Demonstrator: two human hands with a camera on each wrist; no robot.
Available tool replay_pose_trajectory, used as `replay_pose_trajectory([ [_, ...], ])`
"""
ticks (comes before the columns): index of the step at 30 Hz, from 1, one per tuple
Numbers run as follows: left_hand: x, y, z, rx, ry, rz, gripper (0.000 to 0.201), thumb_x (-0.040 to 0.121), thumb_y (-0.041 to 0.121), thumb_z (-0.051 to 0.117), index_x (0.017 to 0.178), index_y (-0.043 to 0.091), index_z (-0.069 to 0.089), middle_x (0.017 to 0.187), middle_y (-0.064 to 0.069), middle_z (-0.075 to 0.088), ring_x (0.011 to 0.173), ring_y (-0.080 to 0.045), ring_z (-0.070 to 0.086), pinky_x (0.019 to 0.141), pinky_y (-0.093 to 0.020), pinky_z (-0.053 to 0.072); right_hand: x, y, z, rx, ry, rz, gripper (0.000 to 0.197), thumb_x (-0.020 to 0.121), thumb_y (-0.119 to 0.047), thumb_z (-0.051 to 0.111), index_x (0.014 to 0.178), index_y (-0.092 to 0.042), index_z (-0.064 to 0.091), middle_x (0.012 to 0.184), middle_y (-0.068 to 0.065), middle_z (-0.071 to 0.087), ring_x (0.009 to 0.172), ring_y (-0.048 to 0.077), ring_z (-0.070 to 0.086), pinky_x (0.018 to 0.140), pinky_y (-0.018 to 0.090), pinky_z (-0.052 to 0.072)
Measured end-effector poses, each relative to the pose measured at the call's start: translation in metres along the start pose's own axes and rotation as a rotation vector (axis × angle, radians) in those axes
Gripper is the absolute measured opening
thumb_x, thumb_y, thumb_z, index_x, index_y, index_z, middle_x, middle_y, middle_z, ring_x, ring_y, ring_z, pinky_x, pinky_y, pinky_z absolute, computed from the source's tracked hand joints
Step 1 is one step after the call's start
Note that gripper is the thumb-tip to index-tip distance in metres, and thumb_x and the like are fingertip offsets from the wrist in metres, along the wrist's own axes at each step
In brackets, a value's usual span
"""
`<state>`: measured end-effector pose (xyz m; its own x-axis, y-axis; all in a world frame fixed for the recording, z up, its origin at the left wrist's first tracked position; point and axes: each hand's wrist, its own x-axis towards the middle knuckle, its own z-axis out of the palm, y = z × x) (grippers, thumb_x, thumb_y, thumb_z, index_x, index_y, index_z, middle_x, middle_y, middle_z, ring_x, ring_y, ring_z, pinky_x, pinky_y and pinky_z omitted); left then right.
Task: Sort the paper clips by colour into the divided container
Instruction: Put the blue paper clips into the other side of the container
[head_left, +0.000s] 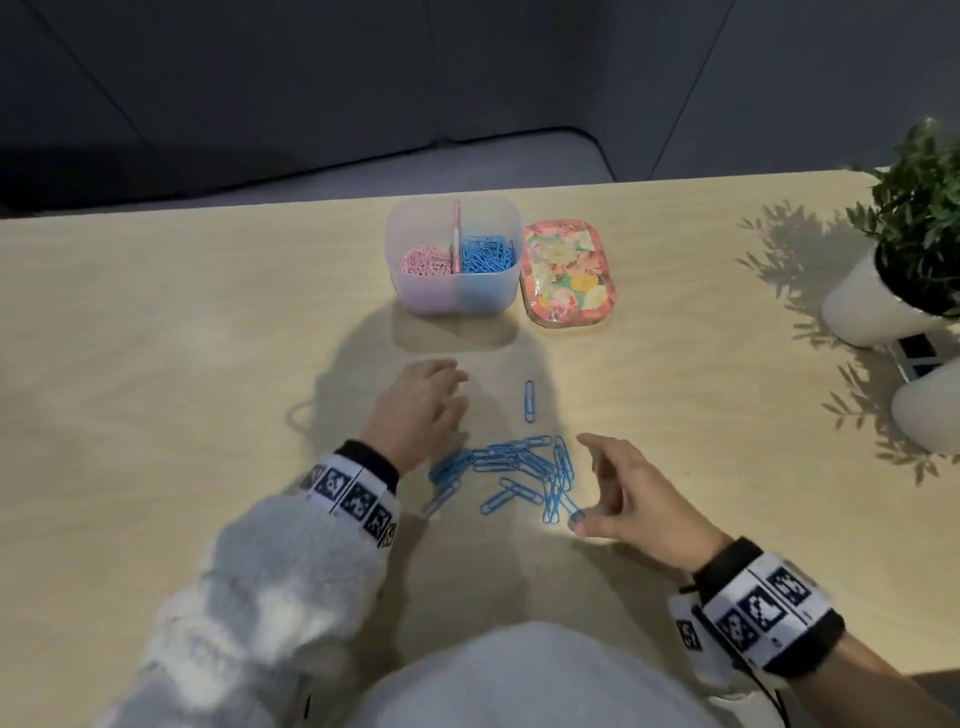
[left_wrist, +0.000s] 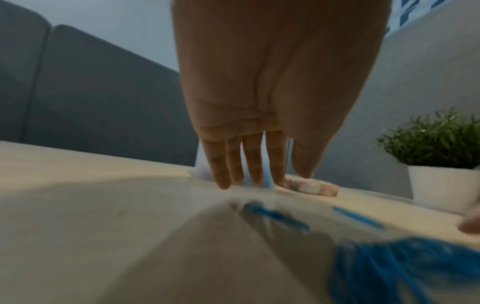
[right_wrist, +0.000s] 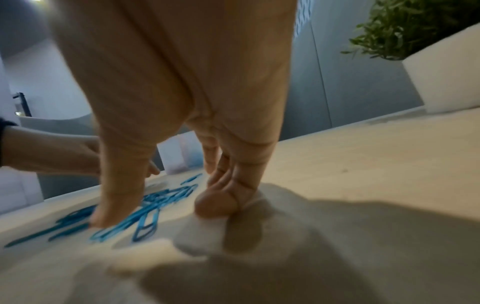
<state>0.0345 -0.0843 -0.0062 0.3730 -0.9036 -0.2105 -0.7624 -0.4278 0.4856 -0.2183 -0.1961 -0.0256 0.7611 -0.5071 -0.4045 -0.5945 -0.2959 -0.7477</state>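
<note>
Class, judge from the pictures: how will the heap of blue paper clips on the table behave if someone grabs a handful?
The blue paper clips lie crossed and overlapping, so they probably snag and lift in clumps. Thin wire loops, likely light and stiff. Flat on the table, single clips may slide away.

Fluffy grey-white sleeve (head_left: 270, 566), black-and-white marker wristbands (head_left: 763, 613)

The left hand (left_wrist: 262, 98) hangs with fingers (left_wrist: 253, 162) straight above the pale table (left_wrist: 91, 195), blurred blue paper clips (left_wrist: 405, 273), seemingly heaped, lying near its wrist.
</note>
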Motion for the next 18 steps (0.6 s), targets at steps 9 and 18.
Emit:
replay_pose_trajectory([
  [9, -0.051, 0.018, 0.038, 0.189, -0.149, 0.143, 0.056, 0.085, 0.042, 0.032, 0.122, 0.006, 0.054, 0.133, -0.020, 0.052, 0.125, -0.041, 0.046, 0.102, -0.045, 0.045, 0.024, -0.036, 0.033, -0.166, 0.023, -0.161, 0.066, 0.078, -0.009, 0.067, 0.136, -0.020, 0.037, 0.124, 0.004, 0.047, 0.103, 0.013, 0.053, 0.093, 0.035, 0.046],
  [18, -0.074, 0.002, 0.029, 0.158, -0.024, -0.108, 0.112, 0.046, 0.083, 0.039, 0.135, 0.013, 0.036, 0.122, -0.010, 0.043, 0.111, -0.028, 0.043, 0.101, -0.038, 0.039, 0.065, -0.047, -0.010, -0.413, 0.157, -0.030, 0.068, 0.071, -0.056, 0.067, 0.118, -0.010, 0.052, 0.112, 0.009, 0.050, 0.107, 0.025, 0.048, 0.088, 0.039, 0.046],
])
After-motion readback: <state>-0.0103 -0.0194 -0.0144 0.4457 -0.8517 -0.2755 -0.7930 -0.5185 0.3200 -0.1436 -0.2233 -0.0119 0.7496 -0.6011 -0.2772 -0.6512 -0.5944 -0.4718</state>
